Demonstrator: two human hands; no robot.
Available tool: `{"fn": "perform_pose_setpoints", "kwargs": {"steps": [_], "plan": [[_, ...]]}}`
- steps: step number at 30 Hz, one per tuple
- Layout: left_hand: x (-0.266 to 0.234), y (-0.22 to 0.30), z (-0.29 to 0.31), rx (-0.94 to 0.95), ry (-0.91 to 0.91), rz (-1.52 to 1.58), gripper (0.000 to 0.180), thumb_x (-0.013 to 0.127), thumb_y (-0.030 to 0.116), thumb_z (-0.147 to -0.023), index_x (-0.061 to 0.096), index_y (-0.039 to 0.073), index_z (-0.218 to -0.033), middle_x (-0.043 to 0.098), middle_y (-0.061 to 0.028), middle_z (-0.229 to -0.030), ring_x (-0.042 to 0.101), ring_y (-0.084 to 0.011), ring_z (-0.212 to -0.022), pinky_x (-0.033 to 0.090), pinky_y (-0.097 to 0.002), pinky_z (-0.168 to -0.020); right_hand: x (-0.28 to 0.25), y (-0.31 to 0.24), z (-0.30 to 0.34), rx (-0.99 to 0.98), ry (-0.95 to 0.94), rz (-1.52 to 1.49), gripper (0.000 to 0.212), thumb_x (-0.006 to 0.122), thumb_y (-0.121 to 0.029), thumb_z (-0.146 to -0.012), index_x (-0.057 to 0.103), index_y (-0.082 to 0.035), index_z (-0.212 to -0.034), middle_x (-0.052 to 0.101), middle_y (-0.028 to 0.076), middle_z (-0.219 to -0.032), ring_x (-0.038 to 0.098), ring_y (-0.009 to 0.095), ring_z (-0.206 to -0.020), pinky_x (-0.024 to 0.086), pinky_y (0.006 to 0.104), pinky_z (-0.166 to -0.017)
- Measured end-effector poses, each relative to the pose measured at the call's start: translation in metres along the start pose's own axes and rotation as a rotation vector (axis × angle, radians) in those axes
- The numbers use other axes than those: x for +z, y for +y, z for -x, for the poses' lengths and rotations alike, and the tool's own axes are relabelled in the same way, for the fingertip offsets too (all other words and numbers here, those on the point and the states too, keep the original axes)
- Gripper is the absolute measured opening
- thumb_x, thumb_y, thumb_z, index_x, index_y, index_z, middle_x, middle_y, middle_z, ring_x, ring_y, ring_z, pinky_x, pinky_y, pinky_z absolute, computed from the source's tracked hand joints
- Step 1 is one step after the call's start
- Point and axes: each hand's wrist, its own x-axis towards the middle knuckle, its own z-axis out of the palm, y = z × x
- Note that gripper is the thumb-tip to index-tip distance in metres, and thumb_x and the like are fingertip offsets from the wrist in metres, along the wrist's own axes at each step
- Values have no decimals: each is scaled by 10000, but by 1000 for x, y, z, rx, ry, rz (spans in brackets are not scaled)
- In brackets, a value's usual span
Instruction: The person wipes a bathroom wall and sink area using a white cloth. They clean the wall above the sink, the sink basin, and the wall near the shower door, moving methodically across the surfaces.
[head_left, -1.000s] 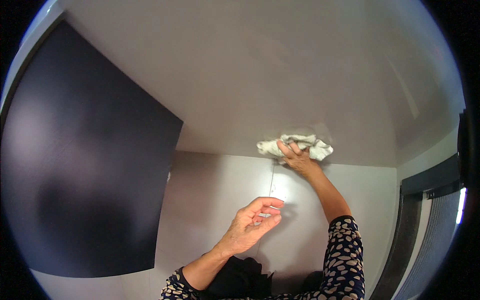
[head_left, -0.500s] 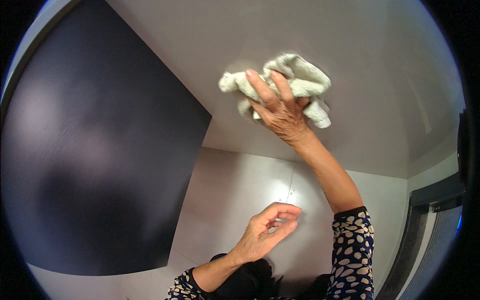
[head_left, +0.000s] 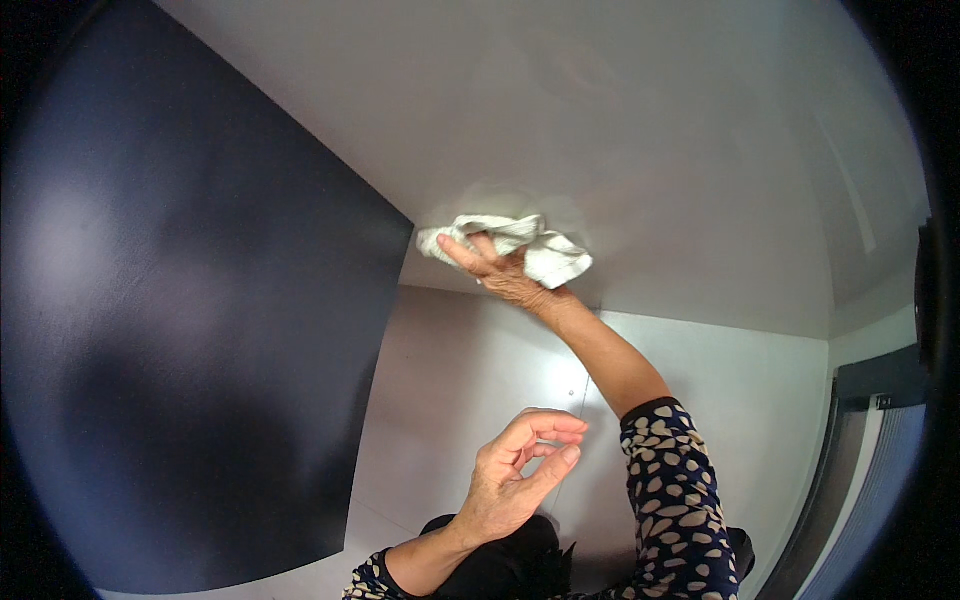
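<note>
My right hand presses a crumpled pale cloth against the lower part of a glossy grey wall panel. Its fingers lie over the cloth, close to the corner where the grey panel meets a dark panel. Nearer to me, my left hand hangs in the air with its fingers loosely curved and a gap between thumb and fingertips. Nothing is in it.
A large dark navy panel fills the left side. Below lies a pale floor with a seam and a bright reflection. At the right stands a dark-framed opening with a ribbed strip.
My right hand has slid the cloth down and to the left along the grey panel, toward the dark panel's corner. My left hand has barely moved.
</note>
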Motion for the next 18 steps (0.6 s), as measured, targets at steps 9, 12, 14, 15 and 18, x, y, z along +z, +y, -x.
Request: {"fn": "perform_pose_setpoints", "kwargs": {"steps": [9, 12, 14, 15, 18], "plan": [[-8, 9, 2, -23, -58, -163, 262, 595, 38, -877, 554, 1, -1134, 573, -79, -1104, 557, -145, -996, 461, -284, -816, 52, -14, 77, -354, -504, 222, 486, 485, -265, -892, 394, -225, -1367, 314, 1, -1430, 427, 207, -1185, 442, 428, -953], [-11, 21, 1, -27, -201, -280, 293, 616, 129, -881, 549, 60, -1157, 563, -67, -1111, 559, -156, -996, 463, -291, -798, -4, 18, 62, 78, -397, -251, 423, 518, -321, -881, 469, -309, -1301, 305, -72, -1443, 424, 176, -1155, 359, 436, -958], [-7, 35, 1, -60, -355, -475, 358, 615, 135, -880, 525, 89, -1224, 549, -76, -1152, 547, -167, -1033, 472, -312, -850, -32, 43, 51, 47, -178, -11, 247, 548, -393, -848, 620, -363, -1082, 293, -134, -1463, 299, 174, -1226, 203, 438, -1014], [-5, 34, 4, -38, -413, -574, 381, 613, 175, -881, 509, 99, -1240, 536, -88, -1167, 545, -185, -1044, 475, -325, -860, -54, 59, 40, -34, -156, 113, 176, 570, -433, -819, 671, -378, -952, 308, -144, -1455, 254, 177, -1253, 132, 436, -1037], [0, 22, 3, -17, -645, -823, 482, 598, 324, -882, 444, 127, -1294, 485, -124, -1228, 523, -254, -1094, 478, -399, -904, -84, 93, 20, 164, 98, 87, 118, 662, -416, -753, 708, -349, -839, 328, -181, -1436, 219, 169, -1286, 146, 420, -1041]]}}
